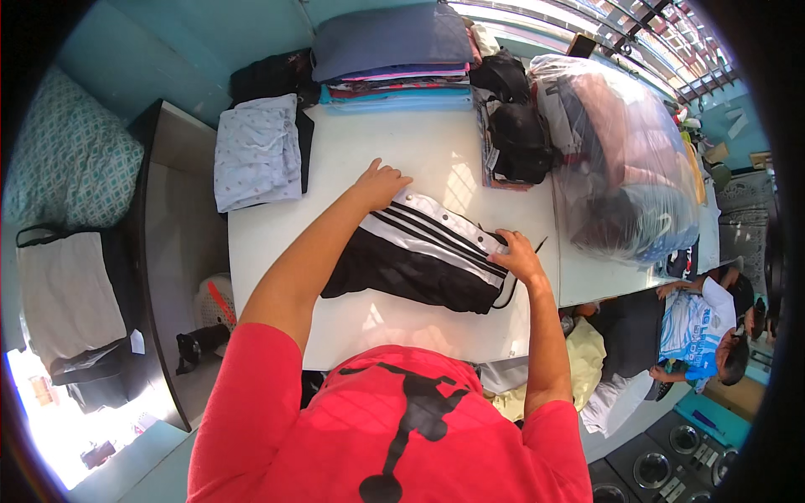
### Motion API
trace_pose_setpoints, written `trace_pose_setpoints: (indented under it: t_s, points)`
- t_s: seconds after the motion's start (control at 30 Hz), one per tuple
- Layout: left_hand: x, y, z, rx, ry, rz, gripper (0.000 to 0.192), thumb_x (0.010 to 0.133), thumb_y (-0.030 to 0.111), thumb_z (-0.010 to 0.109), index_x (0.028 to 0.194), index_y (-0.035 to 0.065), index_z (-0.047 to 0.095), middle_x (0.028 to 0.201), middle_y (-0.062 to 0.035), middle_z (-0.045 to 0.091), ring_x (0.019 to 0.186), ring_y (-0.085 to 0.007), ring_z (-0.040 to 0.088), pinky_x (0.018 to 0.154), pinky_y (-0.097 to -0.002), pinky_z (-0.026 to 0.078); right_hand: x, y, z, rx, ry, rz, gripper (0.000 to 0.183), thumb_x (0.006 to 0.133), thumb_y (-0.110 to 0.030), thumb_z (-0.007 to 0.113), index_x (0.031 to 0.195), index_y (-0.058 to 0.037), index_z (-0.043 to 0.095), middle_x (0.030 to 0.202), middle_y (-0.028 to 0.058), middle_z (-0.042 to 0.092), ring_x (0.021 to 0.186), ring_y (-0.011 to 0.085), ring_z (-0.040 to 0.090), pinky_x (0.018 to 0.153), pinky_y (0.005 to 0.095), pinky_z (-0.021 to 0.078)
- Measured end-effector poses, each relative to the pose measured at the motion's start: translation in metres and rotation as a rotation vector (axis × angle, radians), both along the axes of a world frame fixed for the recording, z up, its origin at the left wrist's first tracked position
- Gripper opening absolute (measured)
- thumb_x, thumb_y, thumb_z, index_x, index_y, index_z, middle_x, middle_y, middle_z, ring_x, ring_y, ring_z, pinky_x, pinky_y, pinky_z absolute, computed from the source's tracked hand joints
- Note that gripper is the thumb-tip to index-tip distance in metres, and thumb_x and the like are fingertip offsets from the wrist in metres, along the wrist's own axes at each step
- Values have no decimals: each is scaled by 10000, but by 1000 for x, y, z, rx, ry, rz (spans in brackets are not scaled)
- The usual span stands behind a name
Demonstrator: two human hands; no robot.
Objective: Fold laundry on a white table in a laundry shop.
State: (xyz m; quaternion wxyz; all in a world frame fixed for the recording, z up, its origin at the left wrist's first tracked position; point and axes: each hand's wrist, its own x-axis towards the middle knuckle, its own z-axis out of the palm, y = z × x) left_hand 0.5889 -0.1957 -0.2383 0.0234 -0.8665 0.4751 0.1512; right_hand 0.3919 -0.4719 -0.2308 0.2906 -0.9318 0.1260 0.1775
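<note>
A folded pair of black pants or shorts (402,269) with white panels, black stripes and a row of snap buttons lies on the white tabletop (390,135) before me. My left hand (382,187) is at its upper left corner, fingers spread out past the edge; its thumb is hidden. At the right end, my right hand (517,254) grips the garment's edge, the thumb over the white strip. A black drawstring (517,286) hangs loose beside that hand.
Folded clothes (396,94) are stacked against the wall. A white patterned garment (256,154) lies at left. Black cloth items (519,141) top a pile beside a large clear plastic bag (629,170) of clothes. Another person (698,327) is at far right. Round-door machines (654,468) stand lower right.
</note>
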Motion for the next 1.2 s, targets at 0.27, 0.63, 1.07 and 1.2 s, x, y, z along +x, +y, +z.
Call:
trace_pose_setpoints:
  t_s: [0.27,0.63,1.07,1.2]
  points:
    - [-15,20,64,27,516,9,297,655,141,574,946,82,578,866,-112,593,853,-294,565,695,-385,444,-8,-8,7,137,-60,-26,583,640,-238,709,1149,-39,506,1078,158,523,1049,306,475,905,342,370]
    - [-5,40,-2,-240,-69,-137,299,676,92,597,970,142,612,1070,-98,506,1045,-255,479,800,-389,429,5,-9,11,148,88,-9,562,674,-341,661,1106,-7,528,1073,181,525,1062,309,466,910,346,366]
    - [-11,49,56,101,251,-82,284,665,68,569,939,137,596,878,-39,598,921,-237,528,747,-376,447,-2,4,35,322,295,279,431,661,-207,617,1056,-56,535,1007,149,557,948,288,527,840,330,406]
    - [-12,96,134,-236,151,-81,229,688,70,560,913,106,589,874,-45,583,895,-222,530,719,-357,428,17,10,111,303,-106,237,335,657,-130,636,959,-34,530,934,118,532,858,251,528,793,291,414]
